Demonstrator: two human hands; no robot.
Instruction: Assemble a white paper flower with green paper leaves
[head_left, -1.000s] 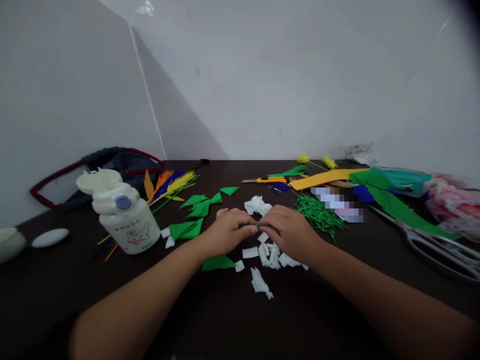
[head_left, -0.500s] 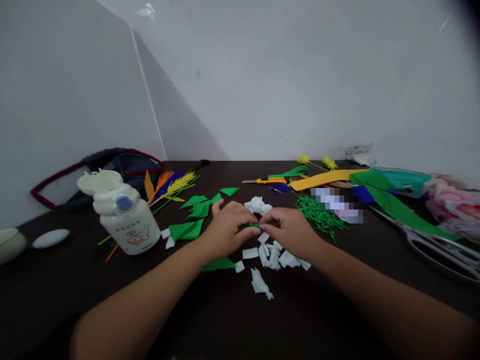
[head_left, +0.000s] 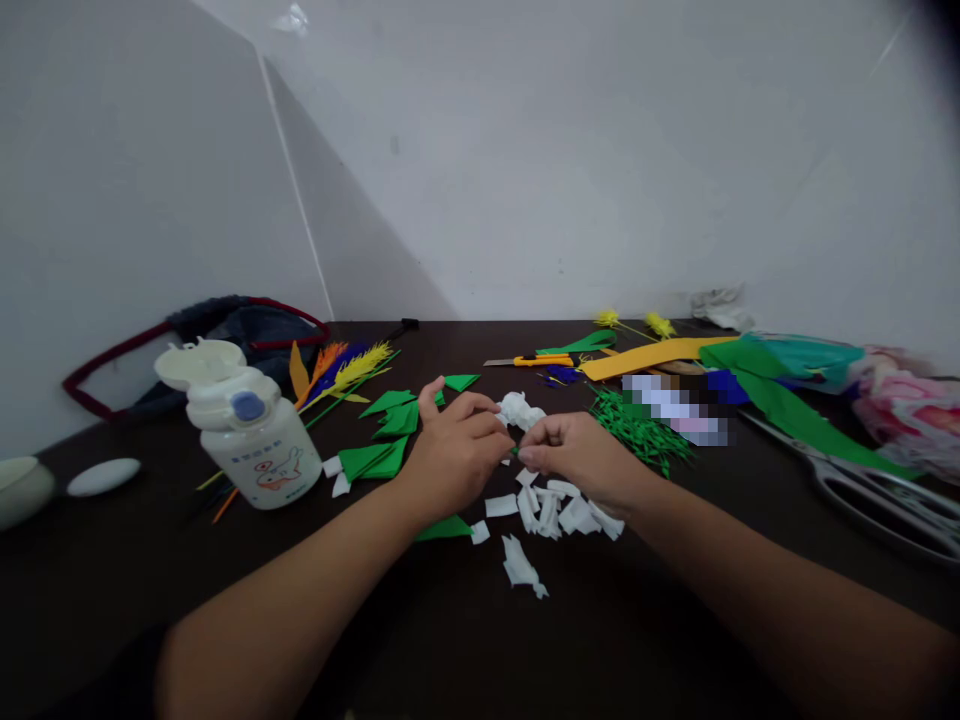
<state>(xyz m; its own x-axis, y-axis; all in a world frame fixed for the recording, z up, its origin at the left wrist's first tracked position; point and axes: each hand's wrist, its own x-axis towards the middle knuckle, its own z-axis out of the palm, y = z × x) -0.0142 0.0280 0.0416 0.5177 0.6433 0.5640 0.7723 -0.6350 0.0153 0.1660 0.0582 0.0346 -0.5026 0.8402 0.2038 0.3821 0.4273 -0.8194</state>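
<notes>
Both my hands meet over the middle of the dark table. Between their fingertips shows a tiny piece of green paper (head_left: 515,452), mostly hidden by the fingers. My right hand (head_left: 581,458) pinches it between thumb and curled fingers. From the other side, my left hand (head_left: 461,450) holds it at the index fingertip; its thumb is hidden and its little finger sticks up. Just behind the hands lies a crumpled white paper wad (head_left: 519,410). Several white paper scraps (head_left: 551,512) lie in front of them. Folded green paper pieces (head_left: 375,458) are left of my left hand.
At left stands a white bottle (head_left: 259,440) with its lid up. A yellow cutter (head_left: 544,360) with its blade out lies behind the hands. To the right are a green bristly bundle (head_left: 637,430), metal scissors (head_left: 862,490) and a green strip (head_left: 810,425).
My left hand has rolled over, its thumb going out of sight and its little finger rising. My right fingers have curled in more. The green paper piece stays between the fingertips.
</notes>
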